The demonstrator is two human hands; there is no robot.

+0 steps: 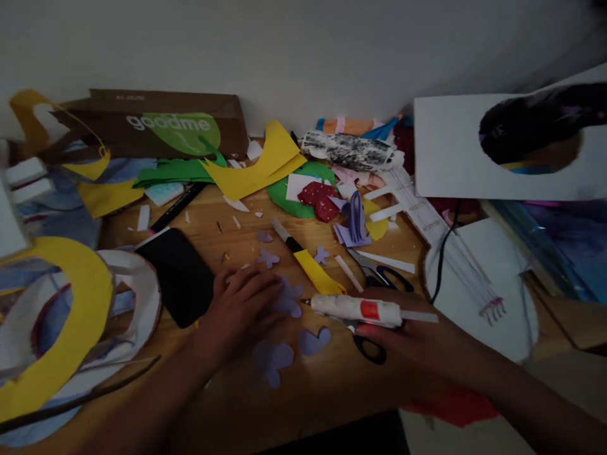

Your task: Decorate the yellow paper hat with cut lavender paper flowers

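My left hand (pixel 239 309) lies flat on the wooden table (pixel 213 215), fingers spread, touching a purple paper flower (pixel 290 298). My right hand (pixel 408 332) grips a white glue gun (pixel 356 309) with a red mark, its nozzle pointing left toward that flower. More purple cutouts lie close by: a heart shape (pixel 313 341) and a larger flower (pixel 274 361) in front, small ones (pixel 268 257) behind. Black-handled scissors (pixel 367 338) lie under the glue gun.
A black phone (pixel 180 275) lies left of my left hand. A yellow utility knife (pixel 310 265), a second pair of scissors (pixel 379 273) and a black marker (pixel 177 207) lie behind. Yellow and white paper rings (pixel 80 316) sit left, a brown bag (pixel 156 123) at the back, white card (pixel 450 151) right.
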